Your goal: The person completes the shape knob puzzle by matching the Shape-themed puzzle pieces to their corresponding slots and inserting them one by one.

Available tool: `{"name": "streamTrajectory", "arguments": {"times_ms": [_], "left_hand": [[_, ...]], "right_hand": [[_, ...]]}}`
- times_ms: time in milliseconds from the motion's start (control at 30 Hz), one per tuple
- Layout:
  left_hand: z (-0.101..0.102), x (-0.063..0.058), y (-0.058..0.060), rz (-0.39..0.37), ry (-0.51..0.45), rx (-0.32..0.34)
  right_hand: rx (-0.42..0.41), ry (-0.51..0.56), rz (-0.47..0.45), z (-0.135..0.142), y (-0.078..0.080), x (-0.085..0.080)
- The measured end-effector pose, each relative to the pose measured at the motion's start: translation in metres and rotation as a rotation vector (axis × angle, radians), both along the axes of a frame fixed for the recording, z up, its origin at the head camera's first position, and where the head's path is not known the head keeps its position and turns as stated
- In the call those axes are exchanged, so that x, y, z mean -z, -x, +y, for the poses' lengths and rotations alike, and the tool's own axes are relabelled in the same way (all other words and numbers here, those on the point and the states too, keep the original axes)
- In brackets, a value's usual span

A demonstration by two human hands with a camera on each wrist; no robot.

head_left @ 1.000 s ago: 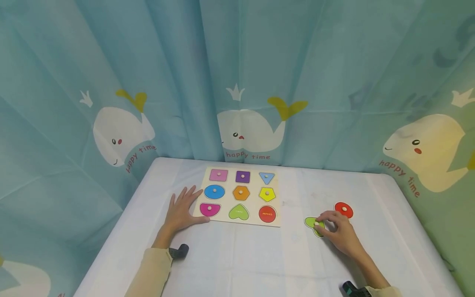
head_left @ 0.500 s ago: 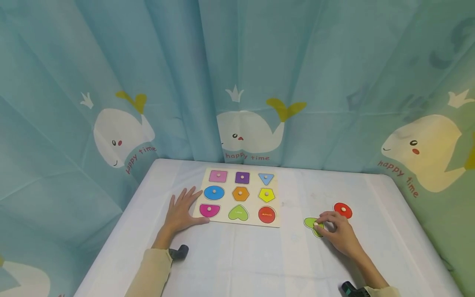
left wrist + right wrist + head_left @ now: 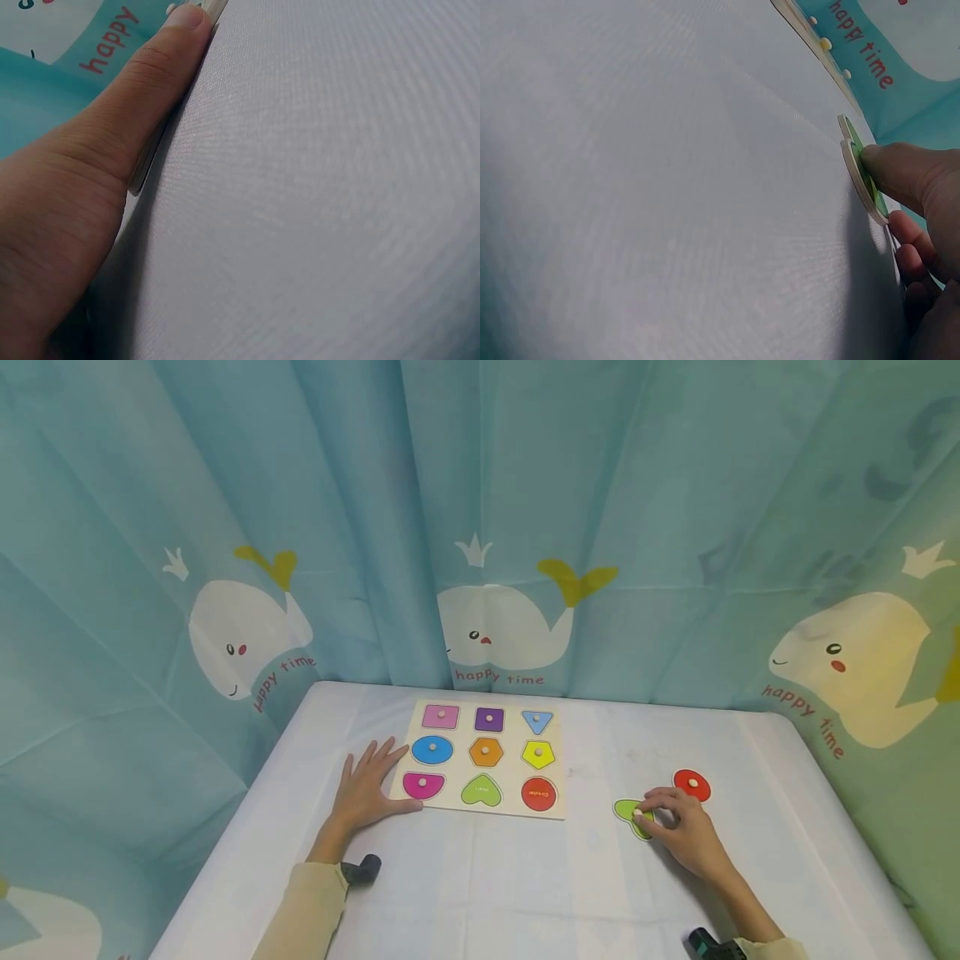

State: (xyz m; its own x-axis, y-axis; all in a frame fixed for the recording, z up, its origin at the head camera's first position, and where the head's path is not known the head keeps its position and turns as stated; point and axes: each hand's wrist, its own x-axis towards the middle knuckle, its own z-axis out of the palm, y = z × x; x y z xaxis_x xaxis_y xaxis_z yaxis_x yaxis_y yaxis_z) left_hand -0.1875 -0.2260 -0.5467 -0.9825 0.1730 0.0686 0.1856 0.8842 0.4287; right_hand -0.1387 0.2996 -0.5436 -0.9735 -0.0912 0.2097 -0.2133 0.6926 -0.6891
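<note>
A wooden shape puzzle board (image 3: 555, 777) lies on the table, with several knobbed pieces in it. In its front row, the heart recess (image 3: 482, 790) and the round recess (image 3: 538, 794) hold no piece. My left hand (image 3: 365, 793) rests at the board's left side, fingers spread; its thumb (image 3: 161, 56) touches the front edge. To the right of the board, my right hand (image 3: 686, 835) pinches the knob of a green heart puzzle piece (image 3: 624, 810), also in the right wrist view (image 3: 868, 191). Just beyond that hand lies a red round puzzle piece (image 3: 692, 785).
A white cloth covers the table (image 3: 510, 885). Behind it hangs a blue-green curtain (image 3: 360, 527) printed with whales. Each wrist wears a small dark camera, the left one (image 3: 363, 870) and the right one (image 3: 708, 946).
</note>
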Motion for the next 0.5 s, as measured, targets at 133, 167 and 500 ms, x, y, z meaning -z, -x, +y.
{"name": "streamTrajectory", "arguments": {"times_ms": [133,167,500], "left_hand": [[0.000,-0.001,-0.001,-0.004,-0.004,-0.001],[0.000,-0.001,-0.001,-0.006,-0.006,-0.002],[0.001,-0.002,-0.002,-0.002,-0.013,-0.001]], "right_hand": [[0.011,0.002,-0.007,-0.002,-0.001,-0.001],[0.016,0.000,-0.006,-0.002,-0.001,-0.001],[0.055,-0.042,0.021,-0.007,-0.001,-0.011]]}}
